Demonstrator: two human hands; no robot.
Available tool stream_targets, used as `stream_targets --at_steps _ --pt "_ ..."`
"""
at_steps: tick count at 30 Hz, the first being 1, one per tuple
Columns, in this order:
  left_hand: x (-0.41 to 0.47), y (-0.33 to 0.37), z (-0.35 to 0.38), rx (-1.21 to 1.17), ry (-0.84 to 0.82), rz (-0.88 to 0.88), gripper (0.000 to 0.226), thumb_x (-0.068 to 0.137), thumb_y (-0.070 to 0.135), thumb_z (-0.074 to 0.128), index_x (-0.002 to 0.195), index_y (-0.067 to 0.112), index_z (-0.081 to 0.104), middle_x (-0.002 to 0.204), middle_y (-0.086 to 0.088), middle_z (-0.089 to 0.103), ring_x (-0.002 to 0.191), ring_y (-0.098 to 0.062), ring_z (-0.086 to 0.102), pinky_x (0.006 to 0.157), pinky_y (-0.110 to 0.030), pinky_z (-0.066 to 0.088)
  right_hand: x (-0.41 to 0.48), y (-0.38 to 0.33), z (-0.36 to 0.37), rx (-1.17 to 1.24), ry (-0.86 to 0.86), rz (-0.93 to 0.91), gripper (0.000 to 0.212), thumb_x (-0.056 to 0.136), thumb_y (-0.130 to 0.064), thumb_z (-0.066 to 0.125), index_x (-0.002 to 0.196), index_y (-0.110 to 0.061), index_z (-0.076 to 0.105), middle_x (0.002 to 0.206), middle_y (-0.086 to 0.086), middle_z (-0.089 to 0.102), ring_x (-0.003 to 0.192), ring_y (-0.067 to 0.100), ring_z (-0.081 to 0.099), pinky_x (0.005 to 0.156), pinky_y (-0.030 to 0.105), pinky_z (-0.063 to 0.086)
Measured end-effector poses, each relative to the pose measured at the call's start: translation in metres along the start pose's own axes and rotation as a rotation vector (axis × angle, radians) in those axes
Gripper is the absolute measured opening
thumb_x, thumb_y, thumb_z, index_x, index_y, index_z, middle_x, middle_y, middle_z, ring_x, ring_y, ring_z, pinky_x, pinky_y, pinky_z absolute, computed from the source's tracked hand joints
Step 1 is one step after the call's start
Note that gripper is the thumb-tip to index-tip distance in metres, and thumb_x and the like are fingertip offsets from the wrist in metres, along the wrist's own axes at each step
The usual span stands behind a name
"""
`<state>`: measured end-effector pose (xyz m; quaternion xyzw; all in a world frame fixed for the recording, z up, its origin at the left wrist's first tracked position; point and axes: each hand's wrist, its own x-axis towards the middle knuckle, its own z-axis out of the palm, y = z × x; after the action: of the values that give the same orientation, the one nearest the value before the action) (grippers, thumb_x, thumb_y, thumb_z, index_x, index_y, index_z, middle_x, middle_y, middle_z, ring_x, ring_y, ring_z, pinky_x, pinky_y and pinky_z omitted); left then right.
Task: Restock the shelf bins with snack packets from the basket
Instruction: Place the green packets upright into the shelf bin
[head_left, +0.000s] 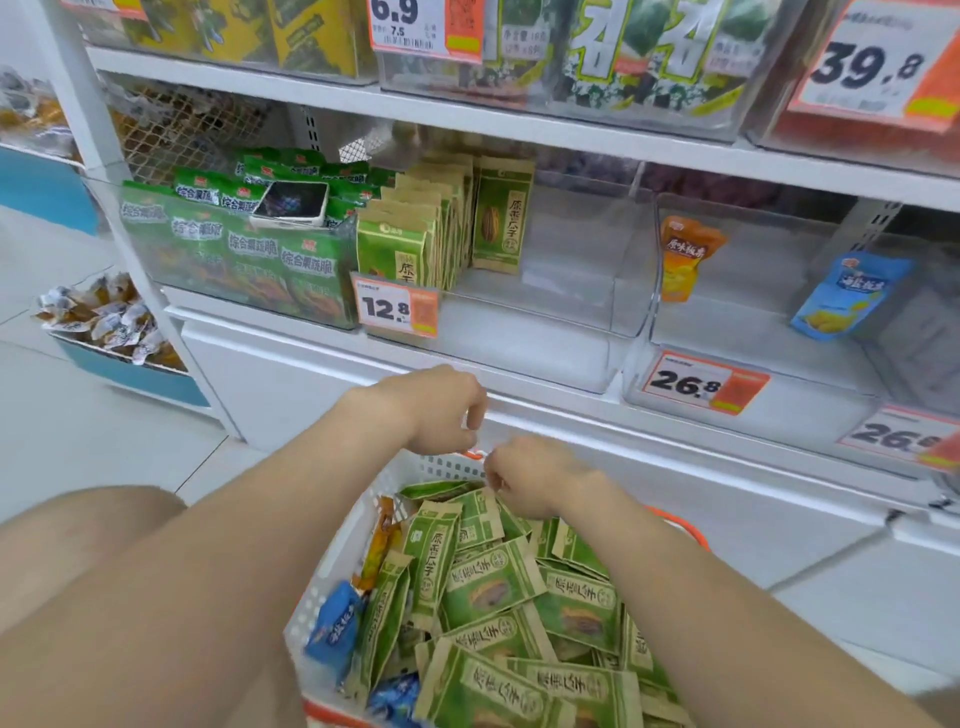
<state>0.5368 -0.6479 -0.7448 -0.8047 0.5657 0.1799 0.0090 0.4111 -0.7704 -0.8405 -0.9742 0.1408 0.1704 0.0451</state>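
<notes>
A white basket (332, 561) with an orange handle (683, 525) stands in front of me, heaped with green seed packets (493, 587) plus a few blue (332, 629) and orange ones. My left hand (436, 410) hovers over the basket's far rim, fingers curled with nothing visible in them. My right hand (530, 475) is just beside it, fingers curled at the handle's end by the rim. On the shelf, the middle clear bin (545, 332) holds upright green seed packets (441, 234) only at its left side.
A full bin of green vegetable-crisp packets (234, 249) with a phone (293, 205) on top stands to the left. To the right, clear bins hold one orange packet (685, 257) and one blue packet (852, 296). Price tags (397, 309) hang on the bin fronts.
</notes>
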Motion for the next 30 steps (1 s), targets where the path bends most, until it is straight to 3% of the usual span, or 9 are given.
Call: stream_targets --at_steps 4,7,10,14,16,18,23,27,30 --pt "0.007 0.001 0.025 0.110 -0.219 -0.065 0.035 0.096 0.045 0.064 0.125 0.026 0.065 0.128 -0.001 0.063 0.113 -0.026 0.061 0.098 -0.044 0.052 0.000 0.002 0.038 -0.008 -0.156 0.007 0.034 0.092 -0.015 0.064 0.126 -0.020 0.063 0.121 0.009 0.063 0.108 0.032 0.066 0.084 0.039 0.057" --pt "0.007 0.007 0.028 0.149 -0.337 -0.091 0.041 0.099 0.048 0.061 0.132 0.024 0.064 0.136 0.000 0.060 0.121 -0.027 0.060 0.098 -0.039 0.050 -0.004 -0.005 0.052 -0.085 -0.296 -0.059 0.061 0.083 -0.030 0.086 0.136 -0.017 0.058 0.127 0.005 0.061 0.113 0.029 0.064 0.091 0.042 0.057" --pt "0.012 0.009 0.027 0.135 -0.311 -0.075 0.036 0.099 0.049 0.060 0.123 0.023 0.065 0.139 -0.004 0.061 0.113 -0.026 0.060 0.097 -0.042 0.049 -0.008 -0.012 0.064 -0.268 -0.341 -0.124 0.081 0.075 -0.046 0.091 0.139 -0.014 0.051 0.118 0.006 0.064 0.108 0.029 0.064 0.091 0.046 0.058" --pt "0.012 0.014 0.020 0.113 -0.263 -0.064 0.041 0.103 0.045 0.058 0.138 0.024 0.060 0.135 -0.003 0.061 0.116 -0.028 0.061 0.098 -0.041 0.052 -0.010 -0.018 0.082 -0.411 -0.279 -0.164 0.106 0.067 -0.055 0.092 0.148 -0.012 0.038 0.121 0.012 0.065 0.116 0.036 0.061 0.095 0.053 0.054" --pt "0.011 0.016 0.018 0.108 -0.259 -0.055 0.039 0.103 0.045 0.059 0.137 0.024 0.060 0.132 -0.004 0.063 0.113 -0.028 0.063 0.097 -0.041 0.053 -0.012 -0.022 0.083 -0.462 -0.284 -0.182 0.099 0.068 -0.055 0.092 0.143 -0.015 0.041 0.110 0.009 0.066 0.103 0.032 0.063 0.093 0.052 0.053" --pt "0.010 0.016 0.018 0.112 -0.269 -0.058 0.042 0.103 0.045 0.059 0.140 0.025 0.058 0.135 -0.004 0.061 0.115 -0.027 0.062 0.097 -0.041 0.053 -0.013 -0.023 0.078 -0.448 -0.304 -0.191 0.077 0.075 -0.049 0.089 0.132 -0.019 0.048 0.097 0.003 0.064 0.089 0.026 0.062 0.091 0.048 0.054" --pt "0.003 0.015 0.016 0.123 -0.278 -0.058 0.042 0.106 0.041 0.055 0.145 0.026 0.055 0.144 -0.003 0.056 0.123 -0.028 0.058 0.099 -0.040 0.050 -0.018 -0.016 0.058 -0.109 -0.322 -0.027 0.029 0.091 -0.032 0.078 0.102 -0.014 0.059 0.095 0.000 0.061 0.083 0.019 0.061 0.070 0.031 0.056" --pt "0.000 0.013 0.016 0.139 -0.288 -0.067 0.037 0.106 0.033 0.052 0.142 0.026 0.057 0.144 -0.003 0.056 0.124 -0.029 0.057 0.104 -0.041 0.049 -0.022 -0.020 0.061 0.110 -0.316 0.029 0.026 0.092 -0.031 0.078 0.100 -0.011 0.063 0.098 0.003 0.067 0.090 0.020 0.068 0.079 0.034 0.059" --pt "0.000 0.010 0.020 0.142 -0.297 -0.065 0.038 0.105 0.024 0.049 0.142 0.029 0.058 0.149 0.000 0.053 0.129 -0.027 0.055 0.108 -0.044 0.048 -0.020 -0.022 0.056 0.184 -0.311 0.035 0.016 0.090 -0.014 0.077 0.099 -0.010 0.065 0.099 0.004 0.068 0.092 0.021 0.067 0.080 0.034 0.058"
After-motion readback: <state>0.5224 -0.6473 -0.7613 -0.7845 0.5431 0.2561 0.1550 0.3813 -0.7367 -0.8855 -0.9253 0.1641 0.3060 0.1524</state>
